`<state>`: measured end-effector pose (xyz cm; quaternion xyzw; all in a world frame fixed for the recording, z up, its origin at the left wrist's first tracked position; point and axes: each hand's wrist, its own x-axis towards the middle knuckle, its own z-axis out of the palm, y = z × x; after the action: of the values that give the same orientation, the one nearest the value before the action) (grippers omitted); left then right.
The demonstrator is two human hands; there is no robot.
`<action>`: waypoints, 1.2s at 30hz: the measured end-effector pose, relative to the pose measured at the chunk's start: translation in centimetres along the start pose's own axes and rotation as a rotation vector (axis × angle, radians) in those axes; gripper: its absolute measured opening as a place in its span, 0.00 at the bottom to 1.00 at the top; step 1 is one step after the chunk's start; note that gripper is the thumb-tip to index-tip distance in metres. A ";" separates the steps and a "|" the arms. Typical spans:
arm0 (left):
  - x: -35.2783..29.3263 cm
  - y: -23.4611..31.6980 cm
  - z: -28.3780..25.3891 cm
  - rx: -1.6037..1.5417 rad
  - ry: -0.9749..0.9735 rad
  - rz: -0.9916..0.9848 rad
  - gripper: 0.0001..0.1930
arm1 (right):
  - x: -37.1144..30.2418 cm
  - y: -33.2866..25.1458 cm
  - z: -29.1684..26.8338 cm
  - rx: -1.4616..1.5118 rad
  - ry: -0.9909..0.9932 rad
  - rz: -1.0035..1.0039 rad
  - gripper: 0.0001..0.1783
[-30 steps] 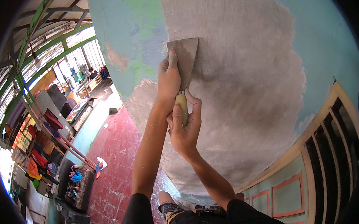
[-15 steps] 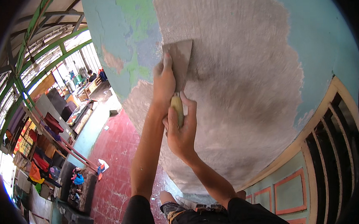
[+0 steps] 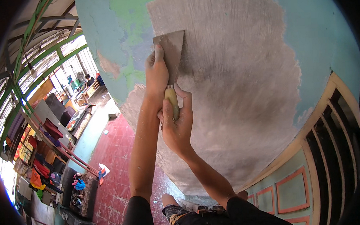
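Observation:
A putty knife (image 3: 174,50) with a broad metal blade and a yellowish handle lies against the wall, blade upward. My right hand (image 3: 179,130) is wrapped round its handle. Higher up, my left hand (image 3: 157,75) grips the blade's left edge, thumb pressed on its face; the other fingers are partly hidden. Around the blade spreads a large grey-brown patch of bare plaster (image 3: 234,70), with a darker smudge right of the blade. The blade's upper left corner reaches the patch's border, beside peeling green and blue paint (image 3: 133,32).
At the lower right is a door (image 3: 290,190) with orange-trimmed panels, next to a barred opening (image 3: 332,146). Red floor tiles (image 3: 111,155) run along the left. Beyond them are a dark bench with clutter (image 3: 79,185), hanging clothes (image 3: 38,175) and slanting pink poles (image 3: 75,157).
Both hands and the putty knife have shifted slightly up and to the left in the picture; the wall view has shifted a little too. The grip is unchanged.

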<state>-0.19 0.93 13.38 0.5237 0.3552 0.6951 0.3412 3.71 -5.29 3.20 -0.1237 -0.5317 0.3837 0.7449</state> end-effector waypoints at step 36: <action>-0.3 -1.6 0.5 -0.071 -0.013 0.063 0.24 | -0.6 0.1 -0.8 -0.021 0.012 -0.004 0.17</action>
<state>0.50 1.60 11.97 0.5268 0.3114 0.7141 0.3399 4.33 -5.45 2.40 -0.1328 -0.5312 0.3761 0.7475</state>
